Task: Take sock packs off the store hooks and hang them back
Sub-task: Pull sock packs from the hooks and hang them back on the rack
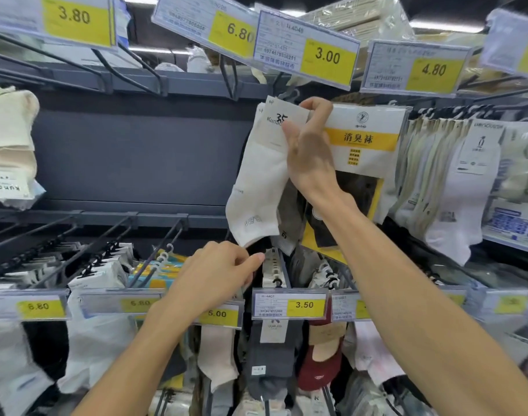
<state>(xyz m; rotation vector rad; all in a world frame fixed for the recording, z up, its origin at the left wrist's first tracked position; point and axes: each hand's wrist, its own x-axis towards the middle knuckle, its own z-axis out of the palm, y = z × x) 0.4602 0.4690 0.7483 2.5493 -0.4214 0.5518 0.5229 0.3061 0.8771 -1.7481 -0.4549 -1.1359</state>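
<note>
White sock pack (256,181) hangs below the right grip (309,151) pinching its card.

Yellow 3.00 price tag (328,57) above, 3.50 price tag (304,304) below, grey back panel (136,157) at left.

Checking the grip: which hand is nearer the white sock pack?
Right. The right hand pinches the white sock pack at its card top; the left hand sits just below its toe.

Upper price tags (327,57) read 3.80, 6.80, 3.00, 4.80; white sock pack (262,175) reads Kuna.
</note>
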